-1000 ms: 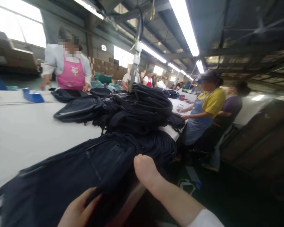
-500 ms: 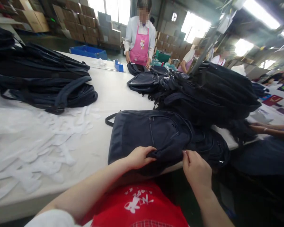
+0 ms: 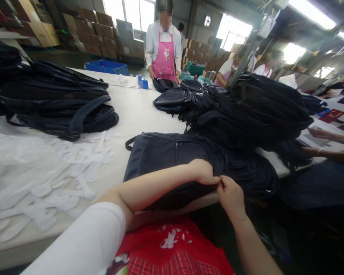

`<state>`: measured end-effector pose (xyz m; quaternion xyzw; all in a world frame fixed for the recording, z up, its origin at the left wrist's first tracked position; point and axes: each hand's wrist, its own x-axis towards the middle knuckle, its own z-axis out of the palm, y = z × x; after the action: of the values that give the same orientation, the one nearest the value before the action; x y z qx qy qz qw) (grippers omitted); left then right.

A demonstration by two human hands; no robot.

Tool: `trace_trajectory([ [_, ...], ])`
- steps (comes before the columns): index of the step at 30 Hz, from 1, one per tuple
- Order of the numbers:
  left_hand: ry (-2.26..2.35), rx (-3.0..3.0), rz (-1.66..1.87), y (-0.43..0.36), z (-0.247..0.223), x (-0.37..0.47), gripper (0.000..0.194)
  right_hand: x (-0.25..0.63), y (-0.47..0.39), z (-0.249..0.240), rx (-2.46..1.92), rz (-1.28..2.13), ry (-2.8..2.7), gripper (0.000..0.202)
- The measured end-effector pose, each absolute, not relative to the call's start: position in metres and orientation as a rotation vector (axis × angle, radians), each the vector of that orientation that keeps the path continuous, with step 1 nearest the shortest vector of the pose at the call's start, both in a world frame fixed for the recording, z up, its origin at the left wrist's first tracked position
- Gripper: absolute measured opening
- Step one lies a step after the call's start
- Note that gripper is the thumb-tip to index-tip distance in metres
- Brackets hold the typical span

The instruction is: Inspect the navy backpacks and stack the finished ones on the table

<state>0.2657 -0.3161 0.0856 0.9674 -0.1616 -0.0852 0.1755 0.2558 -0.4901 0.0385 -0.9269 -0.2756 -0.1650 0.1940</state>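
A dark navy backpack lies flat in front of me, its top loop towards the left and a short zipper on its front panel. My left hand reaches across it, with thumb and fingers pinched at its near right edge. Right there, my right hand meets it fingertip to fingertip, also closed in a pinch. The small part of the backpack between the fingertips is hidden. Another dark bag lies against its right side.
Dark backpacks are heaped behind, with another stack at the left. White cut pieces cover the table's left side. A blue tape dispenser stands farther back. A co-worker in a pink apron stands opposite; another person's hands are at right.
My left hand has moved right, from the backpack's front panel to my right hand's fingertips. My right hand has shifted slightly left and up, still pinched.
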Motion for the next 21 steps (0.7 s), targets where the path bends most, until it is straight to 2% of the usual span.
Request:
trace_trajectory([
  [4, -0.521, 2.768, -0.189, -0.316, 0.073, 0.264, 0.052, 0.255, -0.504, 0.034, -2.394, -0.153, -0.612, 0.028],
  [6, -0.501, 2.761, -0.169, -0.314, 0.07, 0.264, 0.045, 0.25, -0.503, 0.036, -2.362, -0.131, -0.577, 0.031],
  [11, -0.434, 2.717, -0.071, -0.314, 0.075, 0.266, 0.041, 0.236, -0.491, 0.045, -2.657, -0.592, -0.792, 0.028],
  [14, -0.426, 2.722, -0.039, -0.312, 0.081, 0.27, 0.039, 0.238, -0.489, 0.049, -2.736, -0.722, -0.872, 0.028],
  [16, -0.402, 2.713, -0.097, -0.309, 0.085, 0.276, 0.042, 0.244, -0.49, 0.051, -2.715, -0.773, -0.901, 0.026],
  [20, -0.303, 2.665, -0.279, -0.308, 0.089, 0.295, 0.067, 0.258, -0.491, 0.053, -2.65, -0.83, -0.92, 0.024],
  [21, -0.32, 2.665, -0.291, -0.31, 0.089, 0.298, 0.068, 0.26, -0.491, 0.054, -2.652, -0.827, -0.928, 0.024],
])
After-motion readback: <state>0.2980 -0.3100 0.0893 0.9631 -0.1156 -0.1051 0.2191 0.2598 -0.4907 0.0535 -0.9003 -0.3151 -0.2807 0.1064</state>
